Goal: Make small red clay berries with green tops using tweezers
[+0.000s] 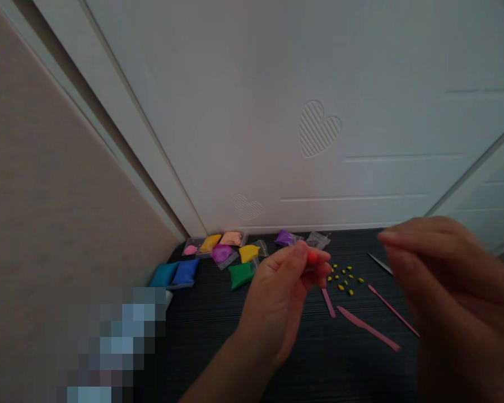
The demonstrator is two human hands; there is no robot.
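My left hand (273, 305) is raised over the middle of the dark table, thumb and fingers closed on a small orange-red piece of modelling clay (313, 256). Most of that piece is hidden by the fingers. Closer to the camera on the right, my right hand (457, 291) is held up apart from the left, thumb and index finger pinched together. Whatever is between those fingertips, if anything, I cannot make out. Between and beyond the hands lie several tiny yellow-and-green pieces (350, 276). A pink plastic modelling knife (369, 329) rests in front of them.
Bags of coloured clay lie at the back left, among them green (240, 275), blue (185, 272) and purple (283, 238) ones. A thin pink stick (393, 311), a short pink tool (329, 303) and a pointed metal blade (380, 263) lie right. A white panel (235, 112) stands behind.
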